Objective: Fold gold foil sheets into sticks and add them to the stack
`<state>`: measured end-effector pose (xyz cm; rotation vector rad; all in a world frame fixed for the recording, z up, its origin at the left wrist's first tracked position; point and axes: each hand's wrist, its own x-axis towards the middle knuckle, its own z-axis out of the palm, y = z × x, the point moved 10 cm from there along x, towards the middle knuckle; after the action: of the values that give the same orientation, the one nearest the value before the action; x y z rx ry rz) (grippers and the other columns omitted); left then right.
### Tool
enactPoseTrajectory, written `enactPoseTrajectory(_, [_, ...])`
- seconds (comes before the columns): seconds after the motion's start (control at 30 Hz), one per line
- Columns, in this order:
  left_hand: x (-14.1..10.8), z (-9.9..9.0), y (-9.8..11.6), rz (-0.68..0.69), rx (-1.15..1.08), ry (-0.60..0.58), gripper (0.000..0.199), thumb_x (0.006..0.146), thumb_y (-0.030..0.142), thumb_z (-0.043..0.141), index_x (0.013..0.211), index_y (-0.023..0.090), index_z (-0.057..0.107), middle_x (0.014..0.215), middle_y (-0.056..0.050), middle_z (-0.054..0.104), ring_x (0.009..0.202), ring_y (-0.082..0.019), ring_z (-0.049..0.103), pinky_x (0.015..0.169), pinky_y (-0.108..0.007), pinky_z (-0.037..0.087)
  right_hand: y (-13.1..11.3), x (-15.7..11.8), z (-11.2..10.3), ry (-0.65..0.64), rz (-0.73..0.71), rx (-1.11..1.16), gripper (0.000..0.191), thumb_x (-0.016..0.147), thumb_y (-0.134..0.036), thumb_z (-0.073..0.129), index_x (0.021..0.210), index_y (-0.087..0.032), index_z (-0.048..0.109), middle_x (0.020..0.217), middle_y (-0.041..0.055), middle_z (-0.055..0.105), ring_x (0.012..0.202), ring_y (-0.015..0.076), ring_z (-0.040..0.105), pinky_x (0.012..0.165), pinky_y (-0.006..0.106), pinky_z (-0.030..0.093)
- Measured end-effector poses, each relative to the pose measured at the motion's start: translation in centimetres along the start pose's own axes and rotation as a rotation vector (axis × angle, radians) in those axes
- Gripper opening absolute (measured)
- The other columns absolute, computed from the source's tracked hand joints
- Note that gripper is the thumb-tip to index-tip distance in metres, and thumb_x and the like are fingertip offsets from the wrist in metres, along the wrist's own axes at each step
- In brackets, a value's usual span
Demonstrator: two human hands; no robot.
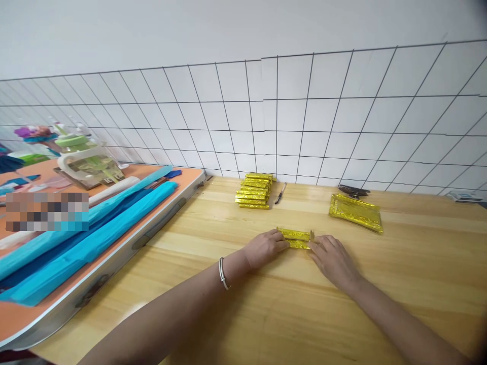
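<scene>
A small piece of shiny gold foil paper (pixel 297 234), partly folded with its ends turned up, lies on the wooden table in front of me. My left hand (pixel 267 248) grips its left end, fingers bent and pressed together. At the right end, the fingers of my right hand (pixel 332 257) press down on the foil's near edge. Part of the foil is hidden under my fingertips. Beyond my hands, a row of folded gold foil strips (pixel 254 191) overlaps in a stack. To the right lies a flat pile of gold foil sheets (pixel 355 212).
A black-and-white pen (pixel 280 193) lies beside the folded strips. A dark hair claw (pixel 353 191) sits behind the foil sheets. On the left, an orange-topped table (pixel 192 178) bears blue paper rolls (pixel 125 218) and a green-lidded bottle (pixel 72 143). A gridded white wall (pixel 289 111) bounds the back.
</scene>
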<state>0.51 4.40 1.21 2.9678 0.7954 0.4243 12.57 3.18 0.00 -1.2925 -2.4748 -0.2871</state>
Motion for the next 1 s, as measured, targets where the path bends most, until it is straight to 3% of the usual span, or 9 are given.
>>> enactPoseTrajectory(0.1, [-0.2, 0.4, -0.3, -0.006, -0.037, 0.013, 0.029, 0.089, 0.016, 0.043, 0.114, 0.022, 0.055, 0.097, -0.008, 0.059, 0.095, -0.018, 0.054, 0.087, -0.030, 0.043, 0.0, -0.1, -0.3, 0.025, 0.007, -0.016, 0.017, 0.089, -0.021, 0.047, 0.098, -0.017, 0.061, 0.093, 0.0096, 0.060, 0.089, 0.0222, 0.050, 0.078, 0.036, 0.041])
enactPoseTrajectory(0.23, [-0.4, 1.1, -1.0, -0.022, -0.071, 0.019, 0.034, 0.087, 0.013, 0.044, 0.117, 0.022, 0.055, 0.098, -0.007, 0.058, 0.094, -0.017, 0.054, 0.086, -0.029, 0.044, -0.6, -0.3, -0.2, 0.031, -0.073, -0.065, 0.023, 0.090, -0.013, 0.042, 0.104, -0.018, 0.060, 0.090, 0.0084, 0.060, 0.086, 0.0210, 0.050, 0.076, 0.035, 0.040])
enactPoseTrajectory(0.53, [-1.1, 1.4, -2.4, -0.044, -0.177, 0.124, 0.033, 0.084, 0.009, 0.044, 0.110, 0.021, 0.059, 0.101, -0.007, 0.060, 0.094, -0.017, 0.055, 0.086, -0.028, 0.045, -0.3, 0.2, 0.7, 0.013, -0.065, -0.035, 0.020, 0.088, -0.010, 0.043, 0.092, -0.017, 0.062, 0.083, 0.0083, 0.061, 0.084, 0.0205, 0.051, 0.076, 0.035, 0.041])
enactPoseTrajectory(0.73, [-2.4, 0.5, -3.8, -0.188, -0.331, 0.257, 0.022, 0.085, 0.014, 0.048, 0.102, 0.019, 0.061, 0.102, -0.007, 0.056, 0.093, -0.014, 0.056, 0.084, -0.025, 0.047, 0.5, 0.0, 0.8, 0.040, -0.038, 0.000, 0.020, 0.089, -0.013, 0.042, 0.093, -0.018, 0.061, 0.087, 0.0085, 0.062, 0.087, 0.0205, 0.053, 0.076, 0.035, 0.043])
enactPoseTrajectory(1.0, [-2.8, 0.7, -4.3, -0.315, -0.304, 0.288, 0.013, 0.086, 0.020, 0.052, 0.089, 0.019, 0.065, 0.091, -0.005, 0.059, 0.084, -0.014, 0.057, 0.079, -0.026, 0.047, 0.9, 0.2, 1.4, 0.025, -0.029, 0.037, 0.017, 0.089, -0.015, 0.043, 0.089, -0.018, 0.060, 0.086, 0.0079, 0.061, 0.085, 0.0201, 0.053, 0.076, 0.034, 0.044])
